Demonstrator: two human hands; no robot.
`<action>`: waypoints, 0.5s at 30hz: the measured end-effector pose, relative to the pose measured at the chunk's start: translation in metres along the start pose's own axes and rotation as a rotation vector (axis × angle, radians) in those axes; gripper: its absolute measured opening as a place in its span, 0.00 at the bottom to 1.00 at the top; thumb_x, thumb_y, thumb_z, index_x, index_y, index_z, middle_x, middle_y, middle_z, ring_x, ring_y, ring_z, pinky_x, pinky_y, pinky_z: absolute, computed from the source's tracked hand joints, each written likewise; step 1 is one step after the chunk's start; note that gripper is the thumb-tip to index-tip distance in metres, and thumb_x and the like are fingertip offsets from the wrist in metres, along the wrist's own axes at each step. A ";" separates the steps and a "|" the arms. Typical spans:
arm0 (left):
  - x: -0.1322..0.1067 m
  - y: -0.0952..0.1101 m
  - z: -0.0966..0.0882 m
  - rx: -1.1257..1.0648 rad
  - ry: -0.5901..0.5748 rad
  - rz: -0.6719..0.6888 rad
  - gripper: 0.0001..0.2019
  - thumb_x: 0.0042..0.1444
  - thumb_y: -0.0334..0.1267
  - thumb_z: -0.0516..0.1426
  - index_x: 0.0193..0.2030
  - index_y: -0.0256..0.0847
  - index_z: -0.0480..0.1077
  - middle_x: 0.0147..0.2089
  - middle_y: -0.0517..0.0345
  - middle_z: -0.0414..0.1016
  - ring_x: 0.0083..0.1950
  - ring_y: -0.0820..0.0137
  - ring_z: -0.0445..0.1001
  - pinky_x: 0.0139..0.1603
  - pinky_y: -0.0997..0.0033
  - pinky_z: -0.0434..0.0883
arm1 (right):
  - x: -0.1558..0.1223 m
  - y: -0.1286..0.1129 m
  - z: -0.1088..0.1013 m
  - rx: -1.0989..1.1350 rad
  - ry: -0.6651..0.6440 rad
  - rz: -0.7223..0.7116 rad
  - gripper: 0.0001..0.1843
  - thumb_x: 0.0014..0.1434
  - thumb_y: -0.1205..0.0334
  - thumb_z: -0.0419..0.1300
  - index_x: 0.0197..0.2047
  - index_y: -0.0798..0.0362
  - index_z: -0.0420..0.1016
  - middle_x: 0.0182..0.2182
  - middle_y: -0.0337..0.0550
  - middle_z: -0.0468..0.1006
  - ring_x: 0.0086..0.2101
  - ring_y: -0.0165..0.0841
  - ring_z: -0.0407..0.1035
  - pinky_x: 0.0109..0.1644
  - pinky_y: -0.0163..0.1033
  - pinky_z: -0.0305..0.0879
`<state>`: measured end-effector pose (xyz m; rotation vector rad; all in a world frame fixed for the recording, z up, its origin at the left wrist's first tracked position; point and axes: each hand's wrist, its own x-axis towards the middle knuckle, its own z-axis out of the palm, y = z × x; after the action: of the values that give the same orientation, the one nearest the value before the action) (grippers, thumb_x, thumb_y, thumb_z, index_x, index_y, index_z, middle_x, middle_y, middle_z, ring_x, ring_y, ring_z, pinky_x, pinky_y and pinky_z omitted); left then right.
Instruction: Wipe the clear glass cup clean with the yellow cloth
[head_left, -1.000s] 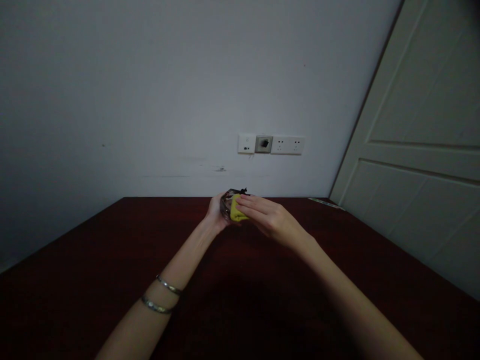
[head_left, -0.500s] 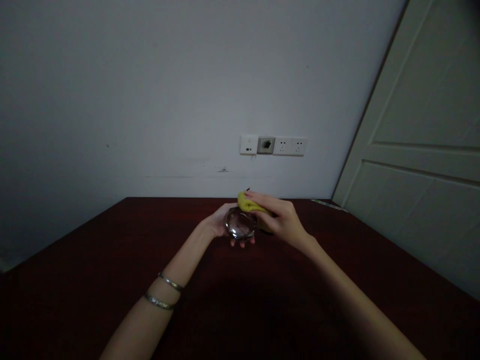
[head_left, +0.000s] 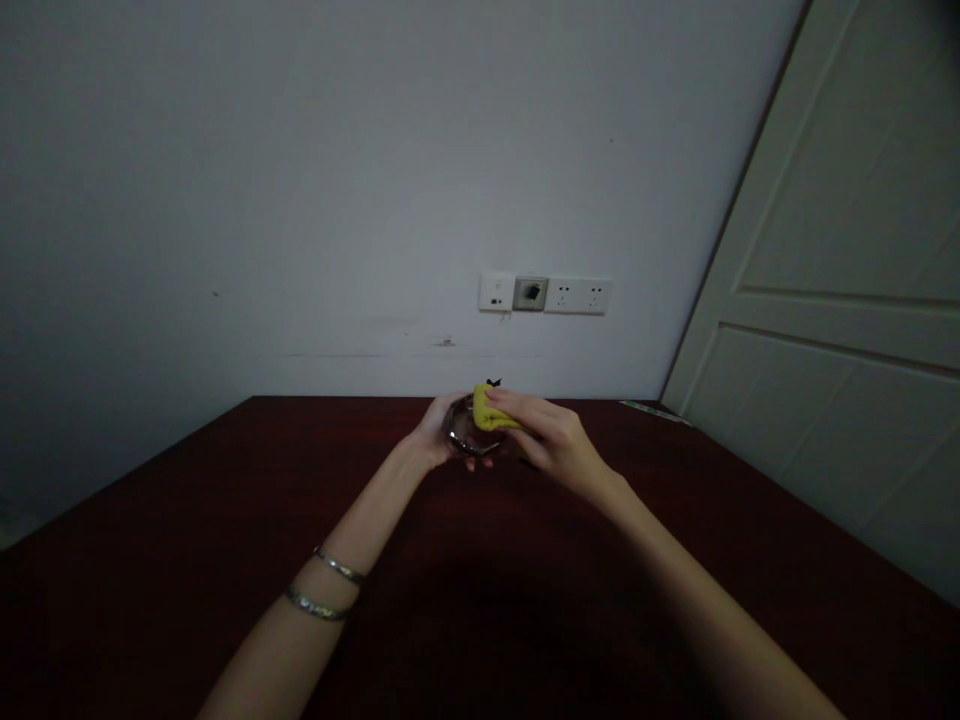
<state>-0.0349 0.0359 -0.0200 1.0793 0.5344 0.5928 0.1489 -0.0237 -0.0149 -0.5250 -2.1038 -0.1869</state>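
Note:
My left hand cups a rounded clear glass object, perhaps a small bottle, with its fingers curling under it. A small black bow-like piece shows at the object's far top edge. My right hand presses a yellow cloth against the upper side of the glass with its fingertips. Part of the glass is hidden behind the cloth and fingers. A pair of thin silver bangles circles my left forearm.
Both forearms reach over a dark red table, whose far edge meets a white wall. A switch and socket panel is mounted on the wall. A pale panelled door stands at right, and a thin strip lies at the table's far right corner.
The yellow cloth has slid down from the glass's far right side onto its upper face. My right hand has moved slightly left and closer to my left hand.

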 end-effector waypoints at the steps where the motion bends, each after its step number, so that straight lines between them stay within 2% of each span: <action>1: 0.001 0.000 -0.001 -0.036 0.043 0.034 0.23 0.57 0.46 0.44 0.36 0.30 0.72 0.26 0.39 0.77 0.21 0.57 0.75 0.11 0.68 0.66 | -0.001 0.000 0.002 -0.029 0.009 -0.016 0.21 0.61 0.69 0.54 0.57 0.50 0.68 0.54 0.48 0.72 0.55 0.36 0.67 0.57 0.48 0.67; 5: 0.004 0.000 0.003 -0.199 0.217 0.159 0.18 0.56 0.41 0.45 0.34 0.31 0.72 0.22 0.45 0.75 0.18 0.59 0.73 0.09 0.67 0.65 | -0.002 -0.006 0.013 -0.160 0.054 -0.021 0.22 0.60 0.71 0.53 0.58 0.52 0.67 0.54 0.51 0.73 0.55 0.38 0.66 0.58 0.48 0.67; 9: 0.009 -0.003 0.013 -0.401 0.396 0.290 0.15 0.55 0.38 0.47 0.29 0.33 0.71 0.18 0.51 0.72 0.16 0.64 0.70 0.11 0.70 0.64 | -0.001 -0.015 0.025 -0.268 0.125 -0.006 0.22 0.59 0.73 0.52 0.57 0.55 0.68 0.53 0.55 0.73 0.55 0.40 0.66 0.59 0.49 0.67; 13: 0.017 -0.011 0.017 -0.523 0.482 0.390 0.16 0.56 0.38 0.45 0.26 0.36 0.70 0.19 0.55 0.72 0.18 0.70 0.71 0.18 0.74 0.67 | 0.000 -0.019 0.034 -0.320 0.179 0.005 0.22 0.60 0.73 0.52 0.58 0.56 0.66 0.52 0.56 0.73 0.55 0.39 0.66 0.59 0.46 0.67; 15: 0.021 -0.015 0.017 -0.573 0.496 0.394 0.15 0.56 0.40 0.46 0.26 0.37 0.69 0.20 0.58 0.72 0.19 0.73 0.70 0.20 0.77 0.66 | 0.000 -0.019 0.037 -0.323 0.193 0.019 0.23 0.60 0.72 0.52 0.58 0.56 0.66 0.52 0.56 0.73 0.54 0.39 0.67 0.58 0.46 0.68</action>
<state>-0.0055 0.0332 -0.0299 0.4800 0.5309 1.2910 0.1120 -0.0284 -0.0343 -0.6889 -1.8887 -0.5509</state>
